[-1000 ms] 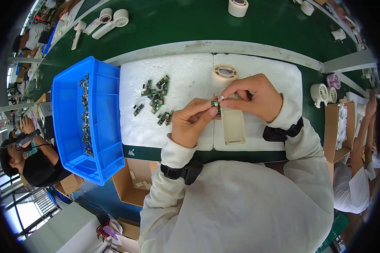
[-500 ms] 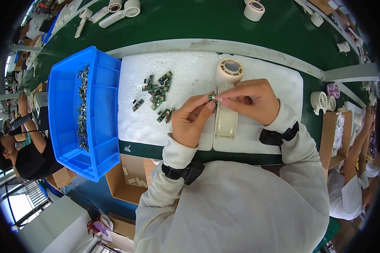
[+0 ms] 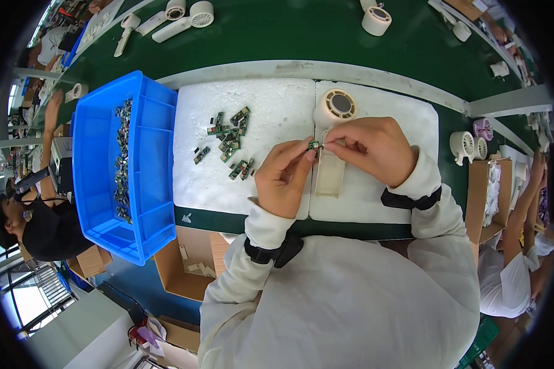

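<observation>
A small green circuit board [image 3: 314,146] is pinched between the thumb and fingers of my left hand [image 3: 283,178]. Close beside it, the fingertips of my right hand [image 3: 375,150] are pressed together at the board's right edge; what they grip is too small to make out. Under my hands lies a cream handheld fan [image 3: 337,106], its round head away from me. Its open, pale handle [image 3: 330,177] points toward me, partly hidden by my right hand. Several loose circuit boards [image 3: 231,140] are heaped left of my left hand on the white foam mat [image 3: 197,184].
A blue bin [image 3: 154,160] holding many circuit boards stands at the left. Cream fans [image 3: 375,21] lie on the green table [image 3: 277,37] beyond a pale rail [image 3: 258,69]. Cardboard boxes [image 3: 184,277] sit below and at right. Co-workers are at both sides.
My hands have shifted slightly, the right fingers drawing a little to the right of the board. The fan's handle shows a bit differently. At left, a co-worker's arm has risen.
</observation>
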The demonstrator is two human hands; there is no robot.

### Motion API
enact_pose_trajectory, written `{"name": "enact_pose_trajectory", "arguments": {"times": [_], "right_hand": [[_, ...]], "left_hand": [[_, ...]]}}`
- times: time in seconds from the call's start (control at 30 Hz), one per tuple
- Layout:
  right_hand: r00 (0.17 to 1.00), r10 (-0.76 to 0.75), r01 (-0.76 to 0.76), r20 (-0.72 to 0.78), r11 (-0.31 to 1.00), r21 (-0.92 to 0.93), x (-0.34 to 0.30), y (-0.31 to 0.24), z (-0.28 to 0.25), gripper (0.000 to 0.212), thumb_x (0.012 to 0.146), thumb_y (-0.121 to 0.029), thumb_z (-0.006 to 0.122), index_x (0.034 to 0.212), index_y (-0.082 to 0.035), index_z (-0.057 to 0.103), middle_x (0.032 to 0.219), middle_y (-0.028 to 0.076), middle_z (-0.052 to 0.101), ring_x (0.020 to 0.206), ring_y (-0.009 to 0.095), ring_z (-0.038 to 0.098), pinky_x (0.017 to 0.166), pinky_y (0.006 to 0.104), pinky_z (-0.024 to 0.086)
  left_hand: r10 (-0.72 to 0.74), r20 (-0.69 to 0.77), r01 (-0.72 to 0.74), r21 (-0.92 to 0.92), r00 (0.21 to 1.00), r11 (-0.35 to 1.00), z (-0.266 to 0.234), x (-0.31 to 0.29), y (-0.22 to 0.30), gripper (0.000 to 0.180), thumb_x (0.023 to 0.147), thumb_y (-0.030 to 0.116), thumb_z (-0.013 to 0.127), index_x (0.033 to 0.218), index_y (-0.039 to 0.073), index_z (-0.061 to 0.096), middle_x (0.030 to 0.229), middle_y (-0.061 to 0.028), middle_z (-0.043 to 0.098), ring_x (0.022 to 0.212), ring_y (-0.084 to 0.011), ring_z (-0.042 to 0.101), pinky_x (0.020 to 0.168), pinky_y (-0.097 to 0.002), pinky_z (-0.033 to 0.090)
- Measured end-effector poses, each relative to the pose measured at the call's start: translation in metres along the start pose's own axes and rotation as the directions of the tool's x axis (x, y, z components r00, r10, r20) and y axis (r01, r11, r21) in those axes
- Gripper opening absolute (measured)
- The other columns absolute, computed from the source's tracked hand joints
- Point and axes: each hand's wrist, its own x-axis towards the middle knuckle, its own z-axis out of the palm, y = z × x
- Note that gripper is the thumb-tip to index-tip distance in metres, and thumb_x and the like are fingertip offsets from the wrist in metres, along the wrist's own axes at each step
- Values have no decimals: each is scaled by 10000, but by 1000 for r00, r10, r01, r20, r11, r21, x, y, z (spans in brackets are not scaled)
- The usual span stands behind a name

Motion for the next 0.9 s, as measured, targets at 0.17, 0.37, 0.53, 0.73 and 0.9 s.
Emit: {"name": "enact_pose_trajectory", "arguments": {"times": [0.17, 0.37, 0.53, 0.73, 0.9], "right_hand": [[991, -125, 121, -56, 989, -83, 1, 2, 5, 104, 873, -138, 762, 924, -65, 708, 754, 66, 678, 615, 239, 632, 568, 334, 488], [985, -157, 148, -70, 981, -123, 0, 3, 4, 104, 876, -143, 760, 923, -66, 709, 776, 71, 690, 637, 248, 645, 579, 341, 495], [975, -205, 191, -90, 971, -144, 0, 4, 4, 108, 866, -135, 767, 920, -59, 712, 792, 79, 694, 650, 262, 652, 594, 350, 503], [965, -227, 216, -132, 972, -94, 4, 6, 7, 136, 847, -120, 782, 946, -44, 727, 833, 80, 686, 718, 266, 645, 636, 347, 508], [953, -244, 218, -181, 964, -151, 5, -2, 8, 173, 822, -102, 793, 978, -43, 746, 886, 56, 668, 796, 248, 604, 682, 330, 500]], "left_hand": [[78, -12, -75, 191, 997, 979, 1, -3, 1, 276, 972, -3, 667, 1241, 32, 716, 1191, -144, 688, 993, -173, 700, 847, -271, 577], [94, -15, -88, 234, 995, 968, 1, -3, 2, 283, 963, 7, 677, 1238, 53, 724, 1127, -142, 710, 970, -191, 710, 833, -280, 568], [145, 1, -136, 356, 989, 924, 1, -5, 8, 291, 955, -2, 678, 1235, 63, 727, 1090, -141, 715, 950, -217, 716, 823, -295, 567], [168, -28, -136, 459, 985, 878, 3, -6, 17, 305, 946, -15, 680, 1237, 64, 727, 1071, -143, 709, 940, -235, 719, 813, -300, 566], [200, -35, -167, 421, 979, 892, 3, -6, 20, 324, 932, -35, 684, 1241, 56, 724, 1077, -149, 700, 928, -244, 719, 807, -305, 567]]}}
